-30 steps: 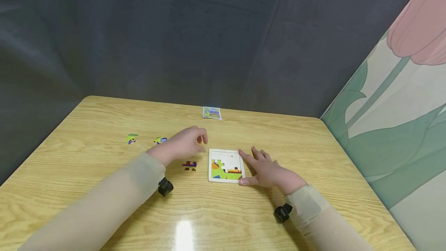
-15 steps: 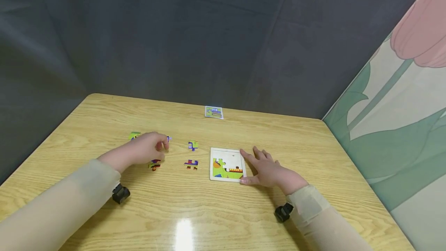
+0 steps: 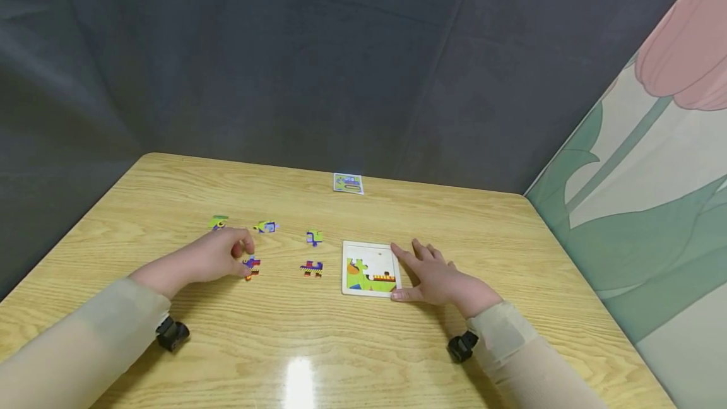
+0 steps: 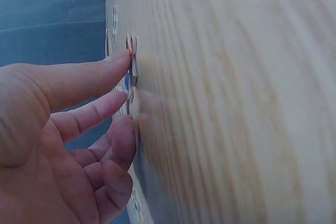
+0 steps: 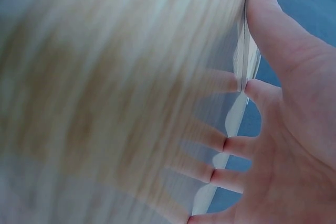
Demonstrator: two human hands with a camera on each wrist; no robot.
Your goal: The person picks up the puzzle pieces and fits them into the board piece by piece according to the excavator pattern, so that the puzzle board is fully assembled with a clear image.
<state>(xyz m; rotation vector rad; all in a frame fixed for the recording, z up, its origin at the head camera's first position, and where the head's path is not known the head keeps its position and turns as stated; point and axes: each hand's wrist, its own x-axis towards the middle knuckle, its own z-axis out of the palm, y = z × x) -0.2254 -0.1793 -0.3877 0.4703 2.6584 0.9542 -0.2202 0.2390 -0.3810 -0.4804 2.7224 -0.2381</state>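
In the head view my left hand [image 3: 207,256] is low over the table at the left. Its thumb and curled index finger pinch a red, blue and yellow puzzle piece [image 3: 252,266] by its edges; the piece lies on the tabletop. My right hand [image 3: 431,279] rests with spread fingers at the right edge of a white puzzle tray [image 3: 371,243], its thumb at the near corner and index finger at the far one. Joined green pieces [image 3: 375,285] with an orange shape and a striped strip fill the tray's lower part and left side.
Several loose pieces lie left of the tray: a striped piece [image 3: 312,269], a green and blue one [image 3: 314,238], a yellow and blue one [image 3: 267,226] and a green one [image 3: 218,222]. A picture card [image 3: 348,183] lies near the far edge, before a dark curtain [image 3: 341,62].
My left hand has moved left and towards me, from beside the tray to the red and blue piece. The green and blue piece has come into sight. The right hand stays at the tray.
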